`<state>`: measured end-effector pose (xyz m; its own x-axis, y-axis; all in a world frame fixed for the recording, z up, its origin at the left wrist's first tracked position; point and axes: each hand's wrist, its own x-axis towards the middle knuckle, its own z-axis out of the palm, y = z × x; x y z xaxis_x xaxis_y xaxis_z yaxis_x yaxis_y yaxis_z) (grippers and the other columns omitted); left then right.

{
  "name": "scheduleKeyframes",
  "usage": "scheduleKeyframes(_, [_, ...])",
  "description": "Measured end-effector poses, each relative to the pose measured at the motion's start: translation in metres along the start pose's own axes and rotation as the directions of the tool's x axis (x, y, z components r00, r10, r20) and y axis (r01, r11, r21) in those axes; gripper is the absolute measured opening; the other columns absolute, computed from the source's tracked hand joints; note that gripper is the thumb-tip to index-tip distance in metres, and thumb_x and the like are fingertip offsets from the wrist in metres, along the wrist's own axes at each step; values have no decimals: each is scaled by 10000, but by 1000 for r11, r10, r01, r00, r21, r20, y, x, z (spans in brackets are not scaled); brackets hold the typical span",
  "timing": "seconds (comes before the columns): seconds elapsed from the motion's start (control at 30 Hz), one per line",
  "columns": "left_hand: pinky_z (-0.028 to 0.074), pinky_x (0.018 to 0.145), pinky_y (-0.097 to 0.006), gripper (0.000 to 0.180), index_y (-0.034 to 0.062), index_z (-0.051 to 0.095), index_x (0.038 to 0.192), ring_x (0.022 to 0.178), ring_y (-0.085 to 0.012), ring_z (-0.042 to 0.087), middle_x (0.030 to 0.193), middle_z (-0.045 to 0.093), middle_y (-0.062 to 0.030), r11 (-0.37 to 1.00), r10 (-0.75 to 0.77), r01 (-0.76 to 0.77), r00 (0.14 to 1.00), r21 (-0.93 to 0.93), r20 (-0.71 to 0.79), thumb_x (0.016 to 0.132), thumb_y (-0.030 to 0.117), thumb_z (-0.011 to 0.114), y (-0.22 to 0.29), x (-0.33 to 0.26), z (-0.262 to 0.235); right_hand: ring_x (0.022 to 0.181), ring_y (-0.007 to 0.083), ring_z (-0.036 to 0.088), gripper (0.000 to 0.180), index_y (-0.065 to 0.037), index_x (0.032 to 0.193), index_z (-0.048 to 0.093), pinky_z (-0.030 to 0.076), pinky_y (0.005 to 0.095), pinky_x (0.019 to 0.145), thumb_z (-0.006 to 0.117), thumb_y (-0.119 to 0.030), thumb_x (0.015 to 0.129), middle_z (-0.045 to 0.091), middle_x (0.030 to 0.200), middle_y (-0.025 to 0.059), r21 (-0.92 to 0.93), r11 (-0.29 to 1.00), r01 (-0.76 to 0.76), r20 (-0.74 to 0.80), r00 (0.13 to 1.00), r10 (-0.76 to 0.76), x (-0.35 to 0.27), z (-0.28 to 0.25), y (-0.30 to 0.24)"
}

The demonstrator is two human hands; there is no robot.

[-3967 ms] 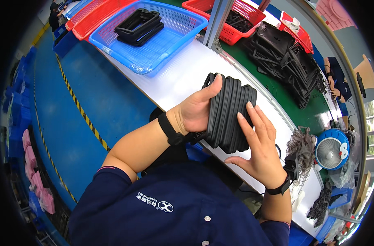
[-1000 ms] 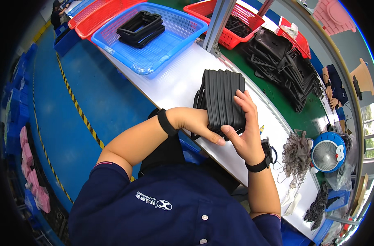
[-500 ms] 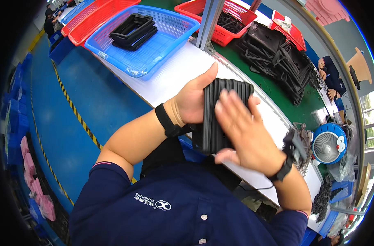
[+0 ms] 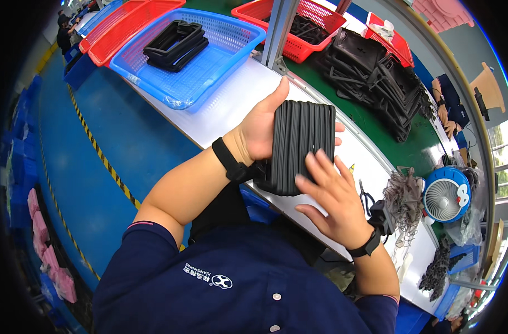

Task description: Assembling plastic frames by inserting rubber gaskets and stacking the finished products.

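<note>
A stack of black rectangular frames (image 4: 303, 139), pressed edge to edge, is held up in front of me above the white table. My left hand (image 4: 265, 125) grips it from the left side, with the thumb pointing up and fingertips showing past the stack's right edge. My right hand (image 4: 333, 203) is at the stack's lower right with fingers spread, the fingertips over or lightly against its face; contact is hard to tell. More black frames (image 4: 176, 44) lie piled in the blue plastic basket (image 4: 190, 92) at the far left of the table.
Red baskets (image 4: 304, 44) stand beyond a metal post (image 4: 277, 36). A heap of black frames (image 4: 371, 72) lies on the green surface (image 4: 401, 158). At right are a blue fan (image 4: 447, 195), grey mesh scraps (image 4: 404, 195) and a small black device (image 4: 381, 216). A co-worker's hands (image 4: 446, 119) show far right.
My right hand has slid down and right off the middle of the stack, uncovering more of its face. The stack has turned to show its ridged side more fully.
</note>
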<state>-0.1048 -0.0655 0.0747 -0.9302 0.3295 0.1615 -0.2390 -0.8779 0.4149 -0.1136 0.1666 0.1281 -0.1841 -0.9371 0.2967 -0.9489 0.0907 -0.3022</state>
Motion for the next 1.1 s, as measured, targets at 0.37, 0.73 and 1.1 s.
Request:
scheduleKeyframes(0.37, [357, 1151, -518, 877, -86, 364, 1470, 1390, -416, 427, 1514, 367, -327, 1000, -17, 19, 994, 20, -107, 1006, 654, 284, 9, 5, -18, 1046, 235, 568, 676, -68, 1305, 610, 513, 313, 805, 887, -98, 690, 503, 1333, 113, 348, 910, -227, -235, 918, 319, -4, 24, 27])
scheduleKeyframes(0.73, [392, 1133, -445, 850, -5, 399, 1483, 1345, -317, 497, 1489, 465, -207, 980, 106, -32, 919, 198, -380, 990, 686, 345, -2, -20, -16, 994, 204, 554, 695, -80, 1314, 617, 518, 293, 776, 889, -62, 675, 505, 1289, 117, 430, 874, -226, -276, 889, 366, 3, 39, 39])
scheduleKeyframes(1.1, [375, 1100, -370, 802, -9, 454, 1448, 1312, -238, 469, 1403, 526, -145, 342, -261, 169, 962, 924, -79, 820, 347, 804, -11, -56, -20, 1038, 212, 550, 659, -74, 1301, 630, 518, 289, 776, 875, -49, 689, 502, 1301, 119, 452, 871, -194, -299, 887, 352, 9, 41, 46])
